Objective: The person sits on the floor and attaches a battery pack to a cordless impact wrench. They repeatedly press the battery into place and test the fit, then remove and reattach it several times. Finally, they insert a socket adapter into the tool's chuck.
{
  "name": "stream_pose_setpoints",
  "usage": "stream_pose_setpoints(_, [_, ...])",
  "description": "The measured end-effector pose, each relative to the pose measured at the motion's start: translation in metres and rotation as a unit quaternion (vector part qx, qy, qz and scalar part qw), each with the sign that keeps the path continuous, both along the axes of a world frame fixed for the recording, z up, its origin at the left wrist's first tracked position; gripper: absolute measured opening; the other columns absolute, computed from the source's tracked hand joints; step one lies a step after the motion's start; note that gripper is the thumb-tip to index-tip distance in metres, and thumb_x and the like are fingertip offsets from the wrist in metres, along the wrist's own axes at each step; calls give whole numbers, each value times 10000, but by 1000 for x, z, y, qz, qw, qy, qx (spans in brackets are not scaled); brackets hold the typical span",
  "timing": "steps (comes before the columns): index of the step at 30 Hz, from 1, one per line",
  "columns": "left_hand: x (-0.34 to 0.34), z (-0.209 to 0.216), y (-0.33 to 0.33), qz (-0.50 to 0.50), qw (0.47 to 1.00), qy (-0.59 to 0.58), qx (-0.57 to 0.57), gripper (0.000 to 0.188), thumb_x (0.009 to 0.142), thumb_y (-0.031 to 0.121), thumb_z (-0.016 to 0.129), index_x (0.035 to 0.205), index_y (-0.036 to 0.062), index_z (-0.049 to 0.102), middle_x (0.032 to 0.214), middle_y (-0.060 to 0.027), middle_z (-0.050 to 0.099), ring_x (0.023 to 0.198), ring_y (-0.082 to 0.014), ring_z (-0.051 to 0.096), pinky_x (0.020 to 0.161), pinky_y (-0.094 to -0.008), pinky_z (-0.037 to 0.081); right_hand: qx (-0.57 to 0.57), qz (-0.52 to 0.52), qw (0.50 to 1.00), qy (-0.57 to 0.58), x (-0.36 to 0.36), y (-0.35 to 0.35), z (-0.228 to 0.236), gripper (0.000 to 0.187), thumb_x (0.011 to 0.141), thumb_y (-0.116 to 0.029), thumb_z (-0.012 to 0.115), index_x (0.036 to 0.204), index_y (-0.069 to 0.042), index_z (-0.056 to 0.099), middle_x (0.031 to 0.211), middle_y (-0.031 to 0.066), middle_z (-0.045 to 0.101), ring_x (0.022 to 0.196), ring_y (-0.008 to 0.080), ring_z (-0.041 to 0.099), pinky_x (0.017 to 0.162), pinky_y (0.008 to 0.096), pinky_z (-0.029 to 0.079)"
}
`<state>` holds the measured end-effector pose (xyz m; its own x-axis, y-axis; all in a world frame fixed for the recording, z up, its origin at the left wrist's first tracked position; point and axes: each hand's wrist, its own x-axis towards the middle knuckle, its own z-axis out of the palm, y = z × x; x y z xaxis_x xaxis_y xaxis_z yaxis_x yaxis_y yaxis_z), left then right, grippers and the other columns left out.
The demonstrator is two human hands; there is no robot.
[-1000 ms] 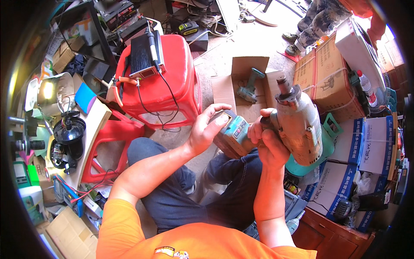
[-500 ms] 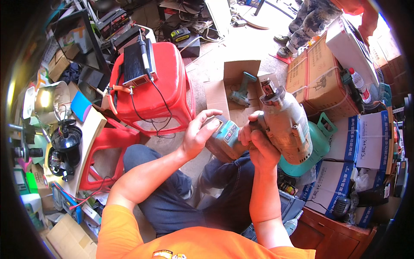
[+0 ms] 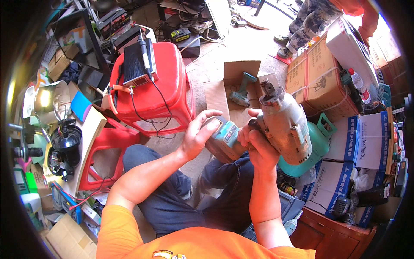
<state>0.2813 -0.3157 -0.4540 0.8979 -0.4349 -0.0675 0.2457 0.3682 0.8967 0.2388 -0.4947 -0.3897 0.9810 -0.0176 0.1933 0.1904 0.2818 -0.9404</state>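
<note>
Right of frame centre, a cordless impact wrench (image 3: 282,125) runs its long axis from lower right up to upper left, its dark metal nose aimed at the top of the frame. Its grey housing is smooth, worn plastic. The right hand (image 3: 258,149) is clenched round the grip. The left hand (image 3: 198,134) cups the boxy teal battery pack (image 3: 224,140) at the handle's base.

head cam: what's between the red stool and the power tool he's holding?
In the head view, the left hand on the teal battery pack lies between the red stool and the power tool; above it, bare floor.
</note>
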Motion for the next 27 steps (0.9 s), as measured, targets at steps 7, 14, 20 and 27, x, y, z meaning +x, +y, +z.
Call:
stream_pose_setpoints(7, [0,3,-2,-5,1000,8,8,425,951,220,536,1299,-16,472,1055,-35,602,977,-81,562,898,-235,436,5,-10,1000,15,-1,-3,-4,459,905,-124,574,1325,35,477,722,38,465,649,164,470,692,342,397])
stream_pose_setpoints(14, [-1,2,-2,-7,1000,6,14,426,952,224,535,1298,-16,472,1060,-33,598,983,-79,558,906,-237,432,9,-3,1000,20,0,-5,-3,370,907,-145,609,1224,21,515,723,39,474,638,162,479,668,341,408])
stream_pose_setpoints(20, [-2,5,-4,-7,999,-4,31,435,953,247,530,1299,-12,477,1044,-18,584,970,-70,541,900,-232,422,42,-4,998,35,-1,-7,-2,375,903,-151,631,1218,13,512,727,45,493,634,162,489,662,341,417])
stream_pose_setpoints(27, [-1,7,-3,-2,1000,13,11,428,955,257,534,1287,-10,491,1036,-10,575,962,-59,531,891,-226,416,3,-62,998,-22,2,3,-2,485,884,-107,670,1310,21,477,827,101,579,662,165,538,657,323,458])
